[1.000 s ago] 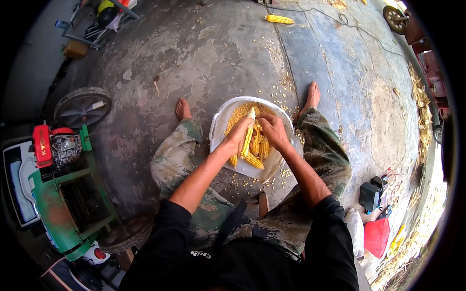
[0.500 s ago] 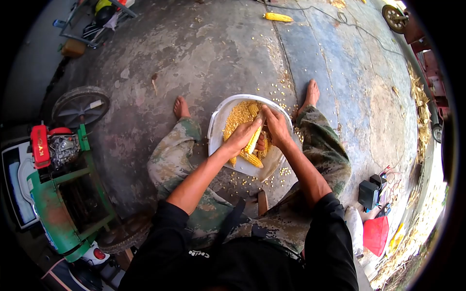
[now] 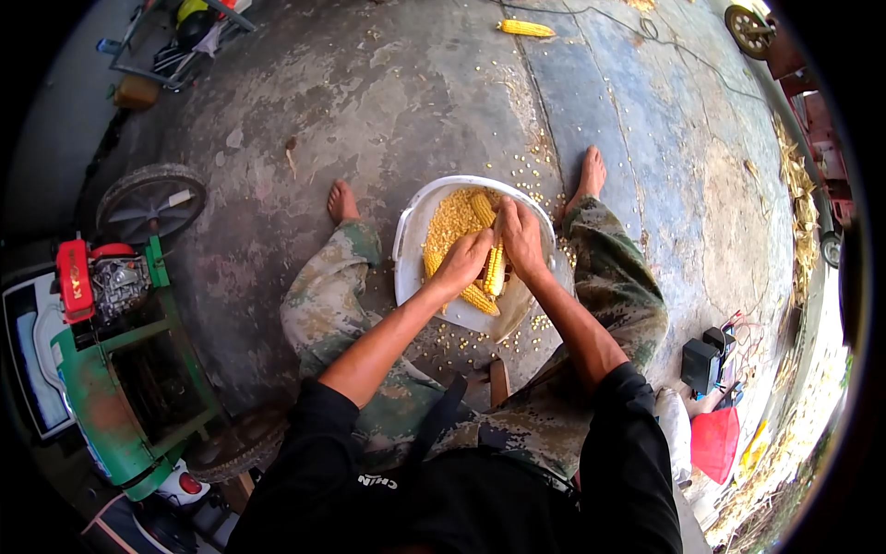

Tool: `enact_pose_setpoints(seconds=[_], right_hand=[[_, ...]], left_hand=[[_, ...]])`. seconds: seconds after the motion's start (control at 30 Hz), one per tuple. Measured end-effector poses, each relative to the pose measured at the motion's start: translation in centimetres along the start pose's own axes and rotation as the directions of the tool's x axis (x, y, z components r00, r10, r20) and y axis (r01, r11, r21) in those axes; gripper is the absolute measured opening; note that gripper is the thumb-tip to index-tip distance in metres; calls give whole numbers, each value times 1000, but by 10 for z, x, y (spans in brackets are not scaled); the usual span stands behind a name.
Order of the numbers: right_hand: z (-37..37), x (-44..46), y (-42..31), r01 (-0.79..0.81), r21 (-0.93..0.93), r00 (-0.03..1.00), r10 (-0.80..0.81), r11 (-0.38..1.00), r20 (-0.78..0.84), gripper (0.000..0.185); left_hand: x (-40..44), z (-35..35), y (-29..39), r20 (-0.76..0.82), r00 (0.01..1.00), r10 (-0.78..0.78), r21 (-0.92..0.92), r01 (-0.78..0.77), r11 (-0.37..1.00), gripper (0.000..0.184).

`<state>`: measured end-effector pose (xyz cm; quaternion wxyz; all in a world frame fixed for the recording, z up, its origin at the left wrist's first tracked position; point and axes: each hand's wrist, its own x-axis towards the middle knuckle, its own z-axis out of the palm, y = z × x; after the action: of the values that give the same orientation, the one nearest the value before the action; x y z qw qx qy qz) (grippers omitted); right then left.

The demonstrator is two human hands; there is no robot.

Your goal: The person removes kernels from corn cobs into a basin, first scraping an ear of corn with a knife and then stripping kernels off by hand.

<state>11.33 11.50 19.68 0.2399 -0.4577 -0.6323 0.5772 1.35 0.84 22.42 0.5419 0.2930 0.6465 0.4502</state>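
A white tub [image 3: 407,242] stands on the floor between my bare feet, with loose yellow kernels [image 3: 449,220] and several corn cobs inside. Over it my left hand [image 3: 464,261] and my right hand [image 3: 520,238] are close together, fingers closed around a corn cob [image 3: 495,270] that points down toward me. The fingers hide the cob's upper end. Another cob [image 3: 481,209] lies near the tub's far side, and one more [image 3: 478,299] rests at the near side below my left hand.
Scattered kernels lie around the tub. A corn cob [image 3: 525,29] and a cable [image 3: 650,35] are on the floor ahead. At left stands a green machine [image 3: 120,397] with a red engine [image 3: 77,279]; at right, a black box [image 3: 700,366] and a red bag [image 3: 714,445].
The held cob has turned from slanting up between my hands to pointing down toward me. My left hand has shifted slightly, and a cob on the tub's far side shows more fully.
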Motion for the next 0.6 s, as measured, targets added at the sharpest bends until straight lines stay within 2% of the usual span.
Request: enact_pose_setpoints(seconds=[0.03, 0.1, 0.2, 0.33, 0.6], right_hand=[[0, 2, 3, -2, 0, 1000, 2, 1000, -3, 49], [-2, 7, 10, -44, 75, 995, 51, 996, -91, 50], [-4, 10, 19, -99, 127, 993, 106, 987, -51, 50], [-4, 5, 15, -44, 80, 997, 48, 996, -55, 51], [-3, 4, 15, -55, 36, 994, 58, 998, -98, 52]], left_hand=[[0, 0, -1, 3, 1000, -1, 0, 1, 1000, 43], [-1, -2, 1, 32, 994, 107, 58, -109, 992, 41], [-4, 9, 4, 1, 994, 111, 144, -110, 983, 41], [-7, 12, 2, -22, 983, 181, 212, -172, 962, 41], [-3, 14, -10, -51, 973, 225, 308, -199, 930, 37]])
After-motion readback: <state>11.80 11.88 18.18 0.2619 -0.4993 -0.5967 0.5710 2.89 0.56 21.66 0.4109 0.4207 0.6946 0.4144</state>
